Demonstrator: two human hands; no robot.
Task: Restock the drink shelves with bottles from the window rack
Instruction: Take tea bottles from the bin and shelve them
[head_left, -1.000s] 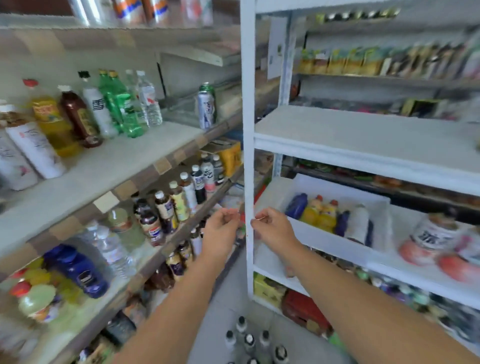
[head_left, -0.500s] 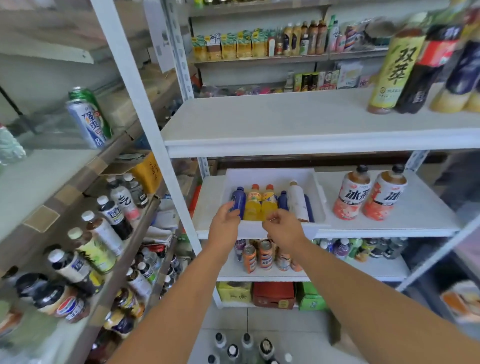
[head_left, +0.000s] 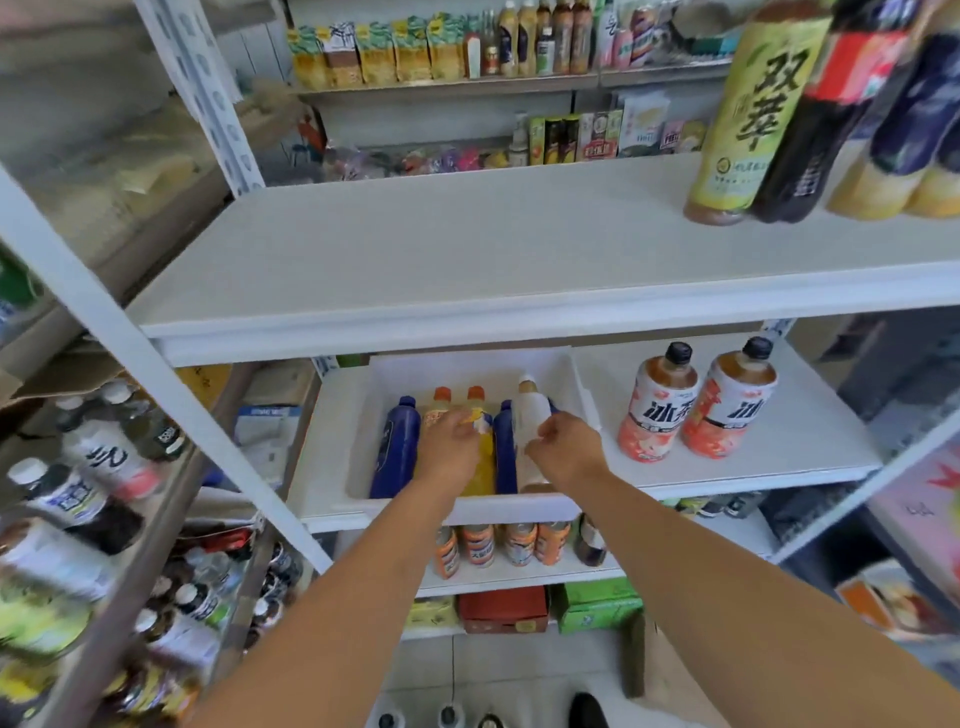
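Observation:
A white tray (head_left: 358, 447) sits on the middle shelf of the white rack. Several bottles lie in it side by side: a blue bottle (head_left: 400, 447), two orange-capped yellow bottles (head_left: 480, 462), a second blue one (head_left: 504, 452) and a white bottle (head_left: 532, 415). My left hand (head_left: 449, 449) is inside the tray, with its fingers curled on a yellow bottle's label. My right hand (head_left: 566, 447) grips the lower side of the white bottle. Both forearms cross the tray's front wall.
Two upright peach iced-tea bottles (head_left: 657, 410) stand right of the tray. Large bottles (head_left: 743, 114) stand at the right of the upper shelf. Orange cans (head_left: 493, 543) line the shelf below. A slanted rack of bottles (head_left: 104, 467) is on the left, behind a white post (head_left: 156, 374).
My view swung right from the left rack to face the white rack. Both hands went from the tray's front edge into the tray, onto the bottles.

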